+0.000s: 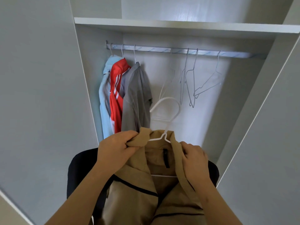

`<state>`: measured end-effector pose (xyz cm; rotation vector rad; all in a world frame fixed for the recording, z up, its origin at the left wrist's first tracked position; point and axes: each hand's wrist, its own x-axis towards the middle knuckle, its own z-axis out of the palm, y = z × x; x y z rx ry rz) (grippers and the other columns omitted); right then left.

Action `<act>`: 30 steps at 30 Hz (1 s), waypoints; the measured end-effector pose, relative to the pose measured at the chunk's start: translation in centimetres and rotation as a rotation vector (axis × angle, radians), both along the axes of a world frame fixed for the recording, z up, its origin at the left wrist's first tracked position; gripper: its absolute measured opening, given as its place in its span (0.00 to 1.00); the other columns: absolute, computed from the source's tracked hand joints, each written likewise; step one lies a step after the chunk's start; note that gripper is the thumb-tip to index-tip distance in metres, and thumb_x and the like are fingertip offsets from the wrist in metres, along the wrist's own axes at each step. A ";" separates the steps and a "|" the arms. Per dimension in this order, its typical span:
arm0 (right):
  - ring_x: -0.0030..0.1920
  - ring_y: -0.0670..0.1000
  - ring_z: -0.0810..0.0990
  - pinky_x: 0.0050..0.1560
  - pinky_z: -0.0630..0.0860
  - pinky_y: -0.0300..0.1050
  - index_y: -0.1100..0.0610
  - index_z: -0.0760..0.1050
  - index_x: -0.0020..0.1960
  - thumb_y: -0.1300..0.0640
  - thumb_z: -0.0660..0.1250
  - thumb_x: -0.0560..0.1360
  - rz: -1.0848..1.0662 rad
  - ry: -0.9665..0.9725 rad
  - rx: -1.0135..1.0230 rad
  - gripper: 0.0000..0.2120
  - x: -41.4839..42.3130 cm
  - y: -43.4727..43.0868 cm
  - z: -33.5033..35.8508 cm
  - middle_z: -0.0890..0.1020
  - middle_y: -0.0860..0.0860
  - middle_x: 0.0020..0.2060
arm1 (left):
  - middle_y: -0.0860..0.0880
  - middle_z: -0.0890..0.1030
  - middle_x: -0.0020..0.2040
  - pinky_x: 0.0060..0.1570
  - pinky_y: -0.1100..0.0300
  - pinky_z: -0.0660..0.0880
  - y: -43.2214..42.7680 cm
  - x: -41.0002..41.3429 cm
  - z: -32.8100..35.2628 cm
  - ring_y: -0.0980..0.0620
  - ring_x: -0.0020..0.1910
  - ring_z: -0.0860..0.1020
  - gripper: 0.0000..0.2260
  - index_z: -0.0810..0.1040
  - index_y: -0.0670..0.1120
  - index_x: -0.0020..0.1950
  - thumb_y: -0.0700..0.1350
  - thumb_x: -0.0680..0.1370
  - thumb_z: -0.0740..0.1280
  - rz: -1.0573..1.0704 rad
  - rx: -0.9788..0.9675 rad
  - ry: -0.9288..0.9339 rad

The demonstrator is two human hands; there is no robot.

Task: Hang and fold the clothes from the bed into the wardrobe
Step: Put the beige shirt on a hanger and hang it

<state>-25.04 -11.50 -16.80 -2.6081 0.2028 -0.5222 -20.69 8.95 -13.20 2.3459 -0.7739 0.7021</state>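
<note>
Wardrobe (243, 111) ahead: your left hand (116, 148) and right hand (194, 157) both pinch the jacket (138, 192) collar (hanger (165, 124) between them).

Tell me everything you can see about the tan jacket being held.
The tan jacket looks like soft woven cloth with thin dark piping and a dark tag inside the neck. A white wire hanger sits inside its shoulders, hook pointing up, not yet on the rail. The left hand bunches the collar; the right hand grips the other side.
</note>
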 end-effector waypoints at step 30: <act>0.28 0.42 0.69 0.31 0.69 0.33 0.30 0.67 0.50 0.50 0.60 0.77 0.312 0.021 0.435 0.13 0.2 0.5 0.3 0.72 0.45 0.26 | 0.50 0.76 0.35 0.38 0.77 0.69 -1.2 0.1 0.4 0.61 0.34 0.73 0.08 0.75 0.49 0.38 0.38 0.73 0.69 -0.036 -0.324 0.378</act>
